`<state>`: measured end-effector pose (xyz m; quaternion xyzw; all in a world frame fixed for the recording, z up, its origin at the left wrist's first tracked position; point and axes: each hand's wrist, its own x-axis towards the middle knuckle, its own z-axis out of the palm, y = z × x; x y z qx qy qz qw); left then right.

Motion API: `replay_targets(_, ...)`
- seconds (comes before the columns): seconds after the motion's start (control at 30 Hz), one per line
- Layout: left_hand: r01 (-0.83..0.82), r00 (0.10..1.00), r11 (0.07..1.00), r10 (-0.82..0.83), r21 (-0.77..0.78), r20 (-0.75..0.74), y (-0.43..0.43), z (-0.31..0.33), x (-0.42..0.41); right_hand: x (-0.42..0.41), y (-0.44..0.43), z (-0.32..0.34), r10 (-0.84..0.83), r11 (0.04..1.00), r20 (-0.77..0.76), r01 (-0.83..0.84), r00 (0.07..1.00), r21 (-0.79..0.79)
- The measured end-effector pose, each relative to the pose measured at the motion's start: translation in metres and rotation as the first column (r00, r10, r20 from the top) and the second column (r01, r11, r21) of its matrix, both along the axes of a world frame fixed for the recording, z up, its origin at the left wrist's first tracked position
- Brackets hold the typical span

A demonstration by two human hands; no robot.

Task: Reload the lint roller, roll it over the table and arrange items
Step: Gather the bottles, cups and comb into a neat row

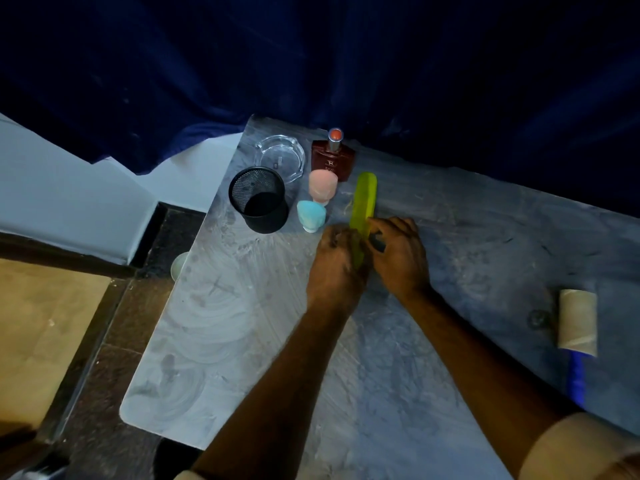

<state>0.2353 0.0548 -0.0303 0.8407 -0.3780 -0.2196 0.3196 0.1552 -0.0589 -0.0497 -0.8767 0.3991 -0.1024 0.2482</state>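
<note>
Two bare forearms reach out over a smeared grey counter (214, 341). To the near right lies the lint roller (577, 322), its blue handle toward the person and its brown roll at the far end. Whether that roll is a fresh refill or a bare core cannot be told.

At mid-counter both hands close on the near end of a long green case (363, 199). The left hand (337, 261) wraps curled fingers (334, 237) round its near tip, while the right hand (398, 254) pinches its right edge. The case lies flat and points away from the person, tilted a little right, its far end free and just short of a dark red bottle (333, 157).

Just left of the case stand a blue sponge (311, 214) and a pink sponge (322, 185). Beyond them are a black mesh cup (258, 199) and a glass ashtray (280, 154), grouped at the far left corner under a dark blue curtain (346, 57).

The work in hand looks like arranging. The case lies straight ahead of the fingers, so any shift would run along or across its length, with the sponges close on its left. The roller lies well apart to the right and runs near to far. The right hand is the nearer one to it.
</note>
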Motion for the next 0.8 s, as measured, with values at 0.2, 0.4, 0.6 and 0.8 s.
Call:
replay_targets(0.2, -0.003, 0.99, 0.976, -0.028, 0.217, 0.14, -0.005, 0.004, -0.007, 0.004, 0.002, 0.001, 0.044, 0.998, -0.063, -0.047, 0.997, -0.05)
replay_targets(0.4, -0.015, 0.981, 0.952, -0.046, 0.307, 0.191, -0.005, 0.004, -0.007, 0.008, 0.003, 0.006, 0.076, 0.995, -0.15, -0.084, 0.986, -0.051)
replay_targets(0.6, -0.012, 0.984, 0.961, -0.038, 0.275, 0.176, -0.001, 0.0, -0.009, 0.011, 0.005, 0.006, 0.068, 0.996, -0.19, -0.079, 0.979, -0.05)
replay_targets(0.8, -0.015, 0.991, 0.966, -0.021, 0.257, 0.136, 0.0, -0.001, -0.008, 0.015, 0.006, 0.01, 0.073, 0.995, -0.249, -0.087, 0.966, -0.048)
